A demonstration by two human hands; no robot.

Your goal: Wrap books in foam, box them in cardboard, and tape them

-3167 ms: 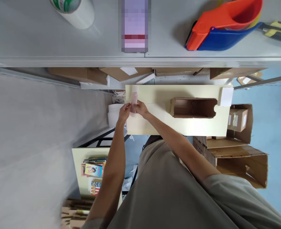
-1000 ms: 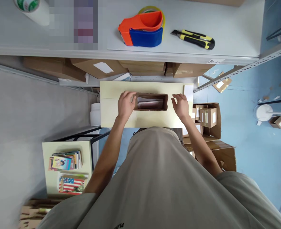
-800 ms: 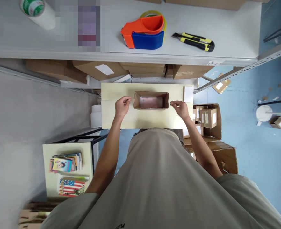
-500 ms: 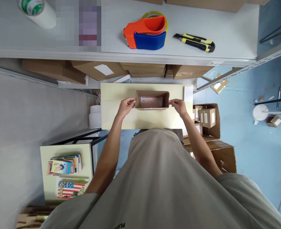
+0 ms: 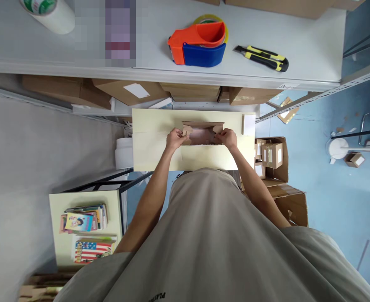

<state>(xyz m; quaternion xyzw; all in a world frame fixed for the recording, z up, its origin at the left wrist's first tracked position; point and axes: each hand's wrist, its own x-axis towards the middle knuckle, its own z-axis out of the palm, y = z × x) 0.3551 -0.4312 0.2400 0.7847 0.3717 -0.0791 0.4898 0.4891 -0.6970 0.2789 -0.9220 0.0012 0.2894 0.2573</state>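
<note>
A small brown cardboard box [image 5: 203,127] sits on a pale yellow table [image 5: 153,142] below me. Something pinkish lies inside the box. My left hand [image 5: 174,139] grips the box's left end flap and holds it folded inward. My right hand [image 5: 227,138] does the same with the right end flap. Both flaps lean over the opening, partly covering what lies inside.
An upper grey shelf [image 5: 311,46] holds an orange and blue tape dispenser [image 5: 199,44], a yellow and black utility knife [image 5: 262,57] and a white tape roll [image 5: 49,12]. Cardboard boxes [image 5: 271,155] stand right of the table; books [image 5: 84,226] lie on a low table at lower left.
Earlier both hands held a pinkish item at the table's left end; it now lies in the box. My hands closed in on the box ends and folded the flaps inward.
</note>
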